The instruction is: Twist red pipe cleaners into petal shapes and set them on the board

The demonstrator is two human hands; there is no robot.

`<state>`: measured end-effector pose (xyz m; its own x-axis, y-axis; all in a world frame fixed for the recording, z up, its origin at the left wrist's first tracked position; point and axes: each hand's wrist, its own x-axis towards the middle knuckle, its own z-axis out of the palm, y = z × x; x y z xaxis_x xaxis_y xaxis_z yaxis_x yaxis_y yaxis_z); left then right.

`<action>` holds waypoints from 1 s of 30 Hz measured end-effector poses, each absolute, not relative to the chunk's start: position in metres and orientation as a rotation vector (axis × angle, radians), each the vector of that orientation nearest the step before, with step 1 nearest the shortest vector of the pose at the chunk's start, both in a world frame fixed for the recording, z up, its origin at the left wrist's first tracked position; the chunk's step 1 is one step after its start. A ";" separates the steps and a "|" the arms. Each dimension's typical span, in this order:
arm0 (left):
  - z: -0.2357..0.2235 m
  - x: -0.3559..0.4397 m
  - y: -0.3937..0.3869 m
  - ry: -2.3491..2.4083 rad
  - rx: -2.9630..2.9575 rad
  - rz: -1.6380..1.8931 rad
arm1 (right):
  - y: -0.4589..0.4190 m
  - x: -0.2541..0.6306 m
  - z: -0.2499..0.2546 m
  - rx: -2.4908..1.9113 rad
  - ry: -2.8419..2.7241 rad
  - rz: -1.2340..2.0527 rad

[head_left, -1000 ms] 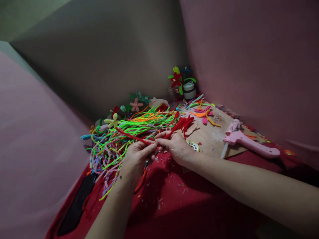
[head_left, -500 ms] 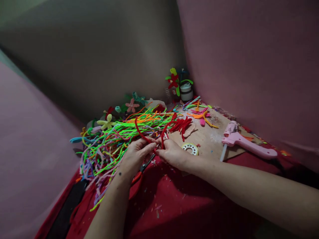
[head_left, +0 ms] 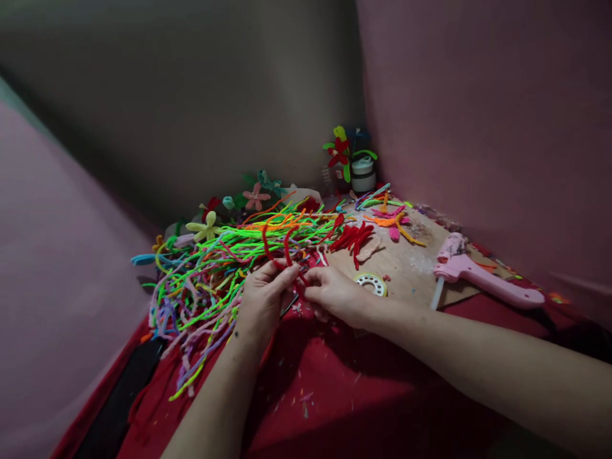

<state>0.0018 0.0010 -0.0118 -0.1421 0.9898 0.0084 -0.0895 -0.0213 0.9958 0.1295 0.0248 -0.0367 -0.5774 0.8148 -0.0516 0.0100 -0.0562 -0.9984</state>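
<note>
A red pipe cleaner [head_left: 288,247] is held above the near edge of the pile, with 2 lengths standing up over the knuckles. It is pinched between thumb and fingers by the left hand [head_left: 265,293], and a lower stretch is pinched by the right hand [head_left: 335,293], just beside it. The left wrist is bordered by a tangled pile of pipe cleaners [head_left: 210,245], so little room is given on that side. Beyond the right hand, a bundle of red pieces [head_left: 352,236] and a white disc [head_left: 371,285] are carried by the cardboard [head_left: 401,268], whose near right edge is overlapped by a pink glue gun [head_left: 492,280]. Open room is offered by the red cloth [head_left: 335,376] between the forearms, where only small scraps are scattered. A dark blade [head_left: 288,306] is mostly covered by the left hand. Where the red lengths are joined, if at all, cannot be told behind the fingers. A black slab [head_left: 122,395] is cut off by the bottom edge, its kind unclear.
</note>
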 end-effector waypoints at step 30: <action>-0.005 -0.033 0.011 1.011 0.865 1.356 | 0.023 0.129 -0.036 -0.856 -1.492 1.452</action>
<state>-0.0326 0.0107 -0.0050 -0.0486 0.9961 -0.0731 -0.3548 0.0512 0.9335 0.1285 0.0234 -0.0357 -0.3934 0.9121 0.1155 -0.0911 0.0863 -0.9921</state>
